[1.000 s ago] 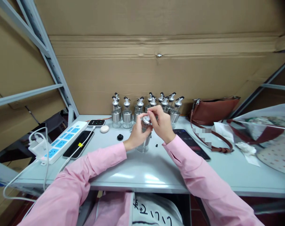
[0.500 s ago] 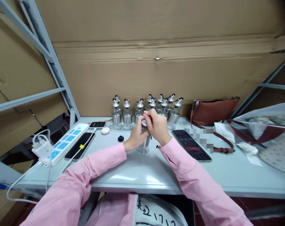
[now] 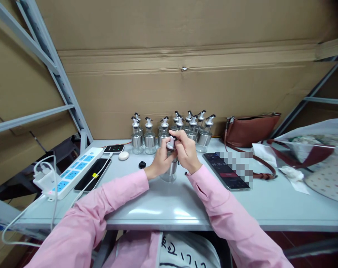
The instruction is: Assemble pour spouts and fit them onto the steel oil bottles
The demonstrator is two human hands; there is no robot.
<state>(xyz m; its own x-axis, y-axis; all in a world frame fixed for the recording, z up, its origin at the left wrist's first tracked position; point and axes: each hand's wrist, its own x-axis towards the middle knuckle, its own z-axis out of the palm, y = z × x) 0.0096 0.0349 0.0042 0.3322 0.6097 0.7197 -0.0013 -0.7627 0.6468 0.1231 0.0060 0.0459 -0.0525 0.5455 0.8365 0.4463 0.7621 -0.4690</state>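
A glass oil bottle with a steel band [image 3: 169, 172] stands upright on the table in front of me. Its silver pourer cap [image 3: 171, 143] sits at the top, between my two hands. My left hand [image 3: 161, 160] is closed round the bottle's neck and cap from the left, thumb against the cap. From the right, my right hand [image 3: 186, 149] grips the pourer cap, its thumb and forefinger at the dark spout end. The fingers cover much of the neck. A small black stopper [image 3: 142, 164] lies to the left of the bottle.
Several capped oil bottles [image 3: 150, 138] stand in rows behind my hands. On the left are a power strip [image 3: 74, 175], a phone [image 3: 93, 175] and a white round case [image 3: 123, 155]. Another phone [image 3: 226, 173] and a brown bag [image 3: 252, 130] lie to the right.
My right hand's fingers have shifted on the cap, so more of the silver pourer now shows between the hands. The bottle stays in place; the view has shifted slightly.
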